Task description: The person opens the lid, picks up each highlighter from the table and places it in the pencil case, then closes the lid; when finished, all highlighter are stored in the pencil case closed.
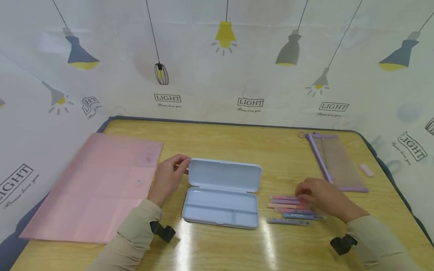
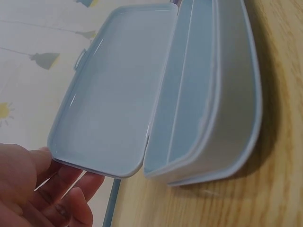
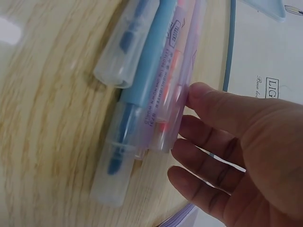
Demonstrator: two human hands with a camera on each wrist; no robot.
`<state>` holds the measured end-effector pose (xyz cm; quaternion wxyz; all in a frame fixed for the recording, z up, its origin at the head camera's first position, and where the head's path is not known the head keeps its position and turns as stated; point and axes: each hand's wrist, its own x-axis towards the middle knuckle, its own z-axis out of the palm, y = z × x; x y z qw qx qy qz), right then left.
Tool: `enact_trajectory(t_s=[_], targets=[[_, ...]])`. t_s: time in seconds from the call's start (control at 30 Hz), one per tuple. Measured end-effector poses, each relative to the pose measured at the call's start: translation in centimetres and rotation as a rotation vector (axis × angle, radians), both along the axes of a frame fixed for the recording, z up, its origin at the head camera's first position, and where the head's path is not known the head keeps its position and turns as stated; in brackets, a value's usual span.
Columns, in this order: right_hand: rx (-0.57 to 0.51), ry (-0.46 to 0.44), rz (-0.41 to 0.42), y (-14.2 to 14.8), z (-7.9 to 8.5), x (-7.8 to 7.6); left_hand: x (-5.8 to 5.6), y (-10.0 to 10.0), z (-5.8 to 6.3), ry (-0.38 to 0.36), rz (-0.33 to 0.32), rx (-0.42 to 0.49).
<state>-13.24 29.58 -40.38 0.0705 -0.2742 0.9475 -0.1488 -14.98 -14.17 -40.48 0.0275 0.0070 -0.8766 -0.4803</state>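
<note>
A pale blue pencil case [image 1: 220,226] stands on the table with its lid [image 1: 225,175] raised. Its tray has several compartments, none with anything visible inside. My left hand [image 1: 169,178] pinches the lid's left corner between thumb and fingers, as the left wrist view shows at the lid [image 2: 109,94]. To the right of the case lies a row of highlighters [image 1: 285,201] in purple, orange, pink, blue and grey. My right hand [image 1: 325,197] is at their far right end. In the right wrist view its fingertips touch the outer purple highlighter [image 3: 189,66], not closed round it.
A pink folder [image 1: 101,188] with a snap button covers the table's left side. A mesh zip pouch [image 1: 342,162] with purple edging lies at the right back, a pink eraser [image 1: 366,170] beside it. A printed curtain [image 1: 203,75] hangs behind the table.
</note>
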Motion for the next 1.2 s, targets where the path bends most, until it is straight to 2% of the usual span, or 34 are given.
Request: enact_trajectory(t_s=[0.53, 0.83, 0.93, 1.03, 1.2], targets=[[0.043, -0.020, 0.013, -0.1, -0.4, -0.3, 0.1, -0.1, -0.2, 0.014, 0.006, -0.003], [0.003, -0.034, 0.006, -0.1, -0.4, -0.4, 0.2, -0.1, -0.2, 0.011, 0.005, -0.001], [-0.006, -0.046, -0.017, -0.2, 0.3, -0.1, 0.3, -0.1, -0.2, 0.005, 0.004, -0.005], [0.012, -0.041, -0.024, -0.7, 1.6, 0.4, 0.3, -0.1, -0.1, -0.003, 0.001, -0.010], [0.034, 0.011, 0.021, -3.5, 4.2, 1.5, 0.3, -0.2, 0.2, -0.007, -0.006, -0.012]])
